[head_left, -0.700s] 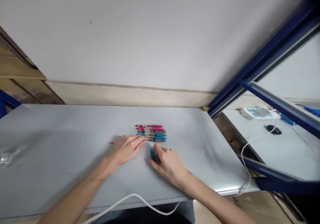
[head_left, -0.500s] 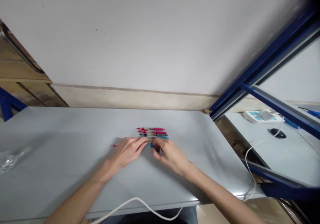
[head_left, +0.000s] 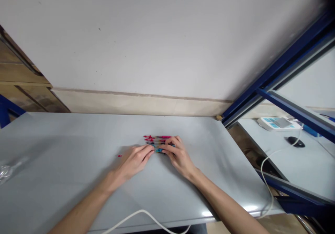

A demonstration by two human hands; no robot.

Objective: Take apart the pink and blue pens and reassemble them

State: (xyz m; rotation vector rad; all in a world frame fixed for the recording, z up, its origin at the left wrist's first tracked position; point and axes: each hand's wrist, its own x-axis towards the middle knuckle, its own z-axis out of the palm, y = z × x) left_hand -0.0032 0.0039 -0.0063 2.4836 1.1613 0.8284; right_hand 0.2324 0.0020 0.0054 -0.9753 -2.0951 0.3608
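Several pens lie side by side on the grey table, with a pink pen (head_left: 164, 136) at the far side of the row. Between my hands at the near side is a blue pen (head_left: 158, 150). My left hand (head_left: 136, 158) has its fingers pressed together at the left end of the blue pen. My right hand (head_left: 179, 156) is curled over the right part of the row, thumb and fingers closed at the blue pen's other end. It covers most of the pens' right ends. A small red piece (head_left: 119, 156) shows left of my left hand.
Crumpled clear plastic (head_left: 5, 173) lies at the table's left edge. A white cable (head_left: 142, 211) crosses the front edge. On the right stand a blue metal frame (head_left: 251, 77) and another table with a black mouse (head_left: 296, 141) and a white device (head_left: 278, 123).
My right hand has turned and spread over the right ends of the pens, and the blue piece it held now lies level against my left fingertips. My left hand has barely moved.
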